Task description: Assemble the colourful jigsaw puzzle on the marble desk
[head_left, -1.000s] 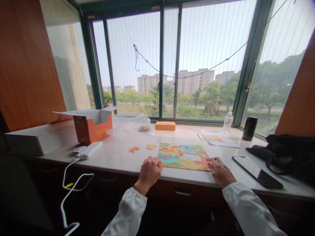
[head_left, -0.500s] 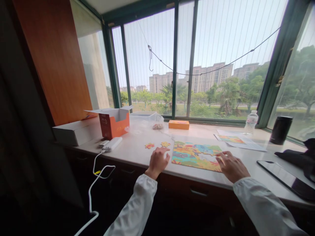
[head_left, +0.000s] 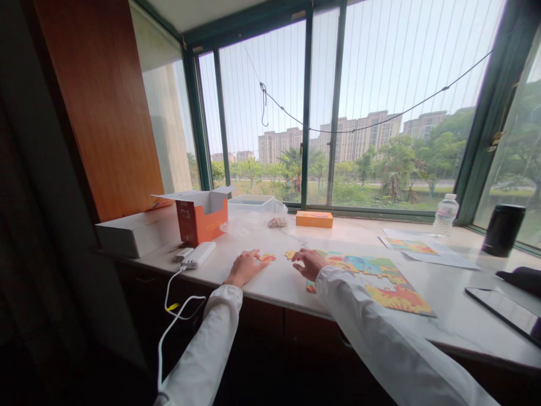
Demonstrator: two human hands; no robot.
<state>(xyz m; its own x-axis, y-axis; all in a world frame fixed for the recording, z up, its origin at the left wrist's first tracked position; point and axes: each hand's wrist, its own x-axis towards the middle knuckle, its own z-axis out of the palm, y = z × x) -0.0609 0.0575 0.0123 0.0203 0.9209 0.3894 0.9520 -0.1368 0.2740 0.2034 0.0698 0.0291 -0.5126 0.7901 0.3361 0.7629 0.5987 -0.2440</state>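
A colourful, partly assembled jigsaw puzzle lies flat on the pale window-side counter. Two loose pieces lie left of it: an orange one and a yellow one. My left hand rests on the counter with its fingers stretched out, the fingertips at the orange piece. My right hand has crossed over the puzzle's left corner. Its fingers are bent and pinch at the yellow piece. Both arms wear white sleeves.
An open orange box, a flat white box and a power bank with a white cable stand on the left. Behind are a plastic bag and a small orange box. A picture sheet, water bottle, black cup and phone lie right.
Both hands left the puzzle's lower edge and moved left to the two loose pieces. My right hand crossed over the puzzle. The view turned left.
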